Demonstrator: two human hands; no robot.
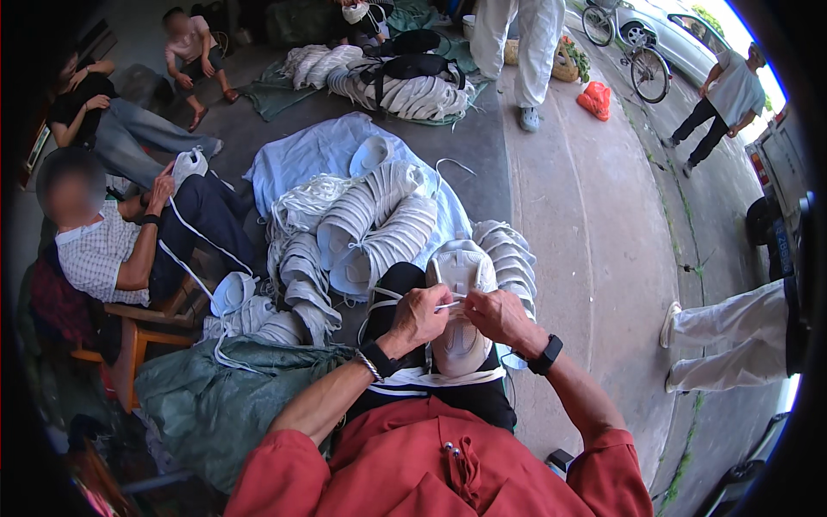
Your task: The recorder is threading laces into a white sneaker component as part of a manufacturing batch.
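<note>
A pale, rounded, shoe-shaped piece (459, 349) is resting on our black-clad lap (401, 278); across it, we are pinching a thin white cord (450, 305) between the fingers of our left hand (419, 315) and right hand (503, 317). Beyond the lap's far edge, curved white stacks (376, 214) are lying on a pale-blue cloth sheet (317, 146).

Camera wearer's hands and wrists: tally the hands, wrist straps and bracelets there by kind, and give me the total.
Hands: 2 (left hand, right hand, both at the white lace)
Black straps: 2 (left strap, right strap)
Silver bracelets: 1 (left bracelet)
Total: 5
</note>
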